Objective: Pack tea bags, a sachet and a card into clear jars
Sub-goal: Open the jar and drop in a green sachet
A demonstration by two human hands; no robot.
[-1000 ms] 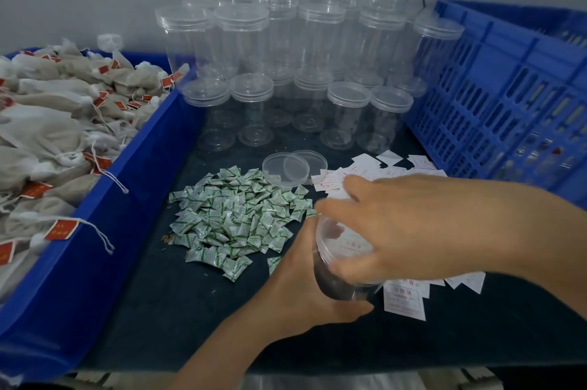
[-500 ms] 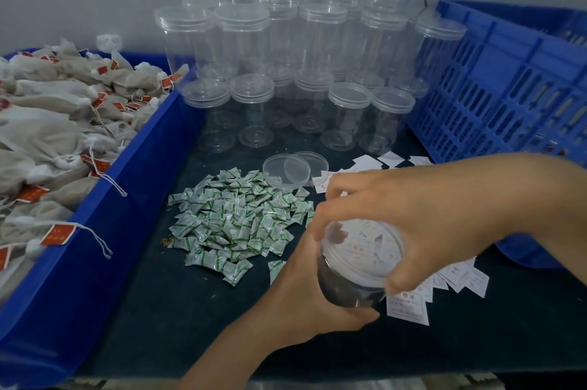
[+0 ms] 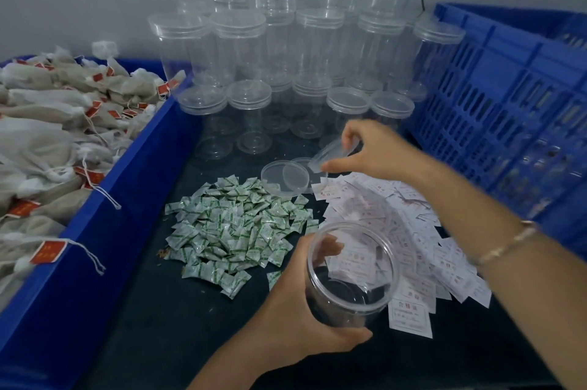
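Note:
My left hand (image 3: 298, 316) grips an open clear jar (image 3: 352, 272) low on the dark table, tilted toward me, with nothing inside. My right hand (image 3: 378, 151) pinches that jar's clear lid (image 3: 333, 153) and holds it tilted above two loose lids (image 3: 284, 178) lying on the table. A heap of small green-and-white sachets (image 3: 235, 230) lies left of the jar. White printed cards (image 3: 409, 246) are scattered behind and right of it. Tea bags with red tags (image 3: 47, 141) fill a blue bin on the left.
Stacks of lidded clear jars (image 3: 286, 71) stand at the back against the wall. A blue slatted crate (image 3: 514, 110) rises on the right. The blue bin's wall (image 3: 127, 199) borders the table on the left.
My right hand has taken the lid off the jar and carried it back and up toward the loose lids. My left hand keeps hold of the jar, which now stands open.

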